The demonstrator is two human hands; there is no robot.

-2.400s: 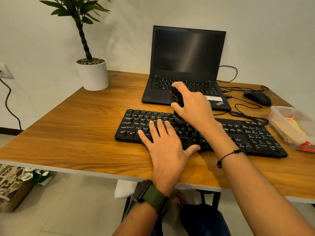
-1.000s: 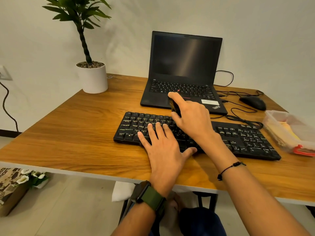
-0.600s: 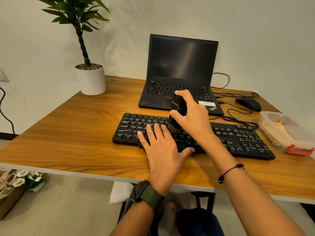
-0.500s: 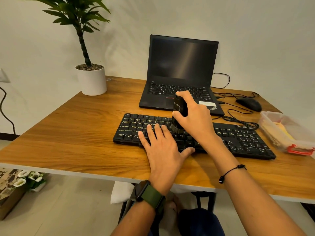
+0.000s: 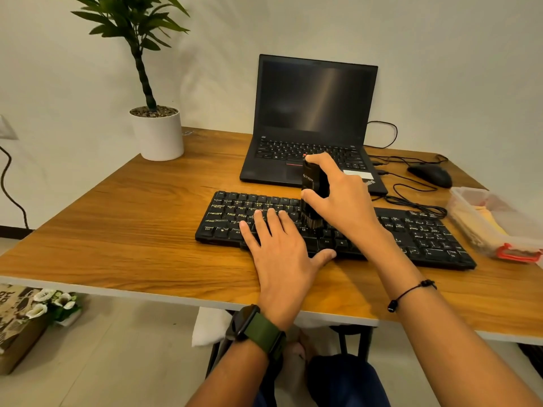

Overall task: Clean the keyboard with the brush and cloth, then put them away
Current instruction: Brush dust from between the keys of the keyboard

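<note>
A black keyboard (image 5: 411, 233) lies across the middle of a wooden desk (image 5: 141, 230), close to its near edge. The left hand (image 5: 282, 254) rests flat on the keyboard's near left part, its four fingers slightly spread over the keys and the thumb stretched out to the right along the front edge. The right hand (image 5: 343, 201) grips a black brush (image 5: 313, 183) upright, thumb on the near side and fingers curled around the far side of the handle, with the bristles pressed down onto the keys just right of the left fingertips.

At the right edge of the desk, just beyond the keyboard's right end, stands a clear plastic container (image 5: 470, 207) with a red clasp at its near end. Inside it lies a folded yellow cloth (image 5: 487, 221); whether anything else is in there cannot be told through the cloudy wall.

Behind the keyboard an open black laptop (image 5: 311, 118) shows a dark screen. A black mouse (image 5: 430, 175) sits to its right among loose black cables. At the far left corner of the desk a white pot (image 5: 157, 136) holds gravel and a green plant.

On the floor to the left, an open cardboard box (image 5: 17, 327) holds white flowers
</note>
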